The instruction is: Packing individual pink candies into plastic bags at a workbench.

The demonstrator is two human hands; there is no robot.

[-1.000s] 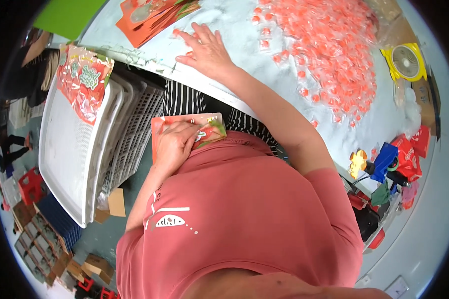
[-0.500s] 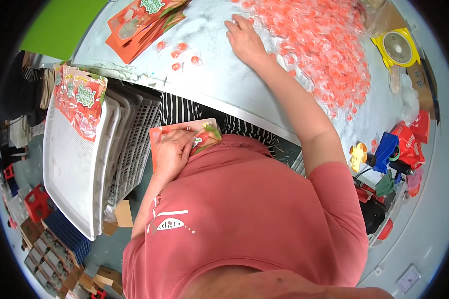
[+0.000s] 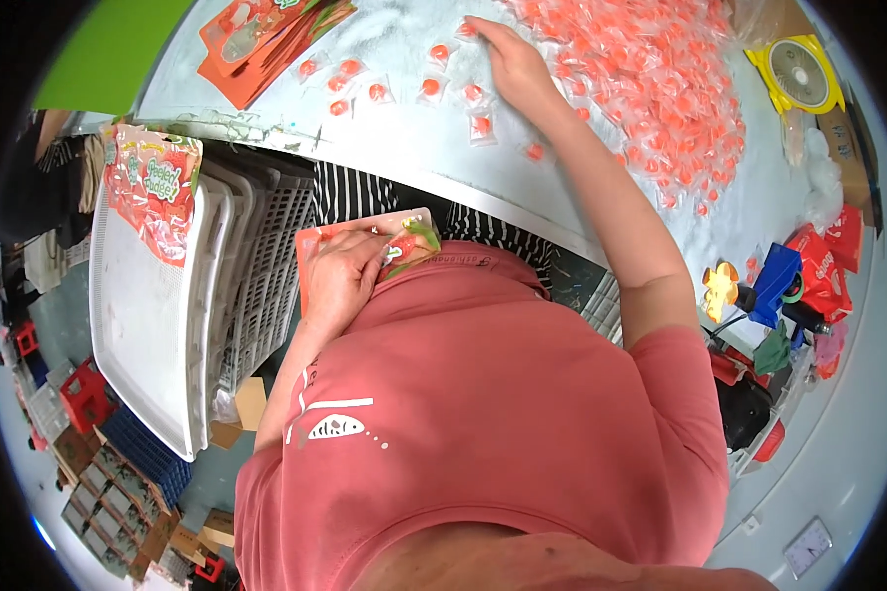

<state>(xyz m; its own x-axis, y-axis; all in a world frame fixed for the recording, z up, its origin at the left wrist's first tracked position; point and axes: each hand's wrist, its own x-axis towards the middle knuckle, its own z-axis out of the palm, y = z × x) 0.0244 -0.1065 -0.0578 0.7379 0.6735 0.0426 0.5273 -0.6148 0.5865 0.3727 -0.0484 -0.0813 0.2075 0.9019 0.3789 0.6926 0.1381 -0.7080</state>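
My left hand (image 3: 341, 281) is closed on a flat red candy pouch (image 3: 310, 246) with a green-and-red print, held at my waist below the table's edge. Over the table, my right hand (image 3: 518, 65) reaches out with its fingers extended. A fingertip touches a small clear-wrapped red candy (image 3: 466, 31). Nearby lie several loose candies (image 3: 431, 88), apart from one another. Just to the right of this hand spreads a large pile of the same wrapped candies (image 3: 641, 89).
A stack of flat pouches (image 3: 256, 59) lies at the table's far left. White plastic crates (image 3: 148, 335) stand at left, with a filled-looking pouch (image 3: 158, 187) on top. At right are a yellow fan (image 3: 798, 75), a blue box (image 3: 777, 284) and red bags (image 3: 820, 266).
My right hand has shifted slightly right. Several candies now lie spread out between the pile and the small group at left. My left hand still holds the pouch in about the same place.
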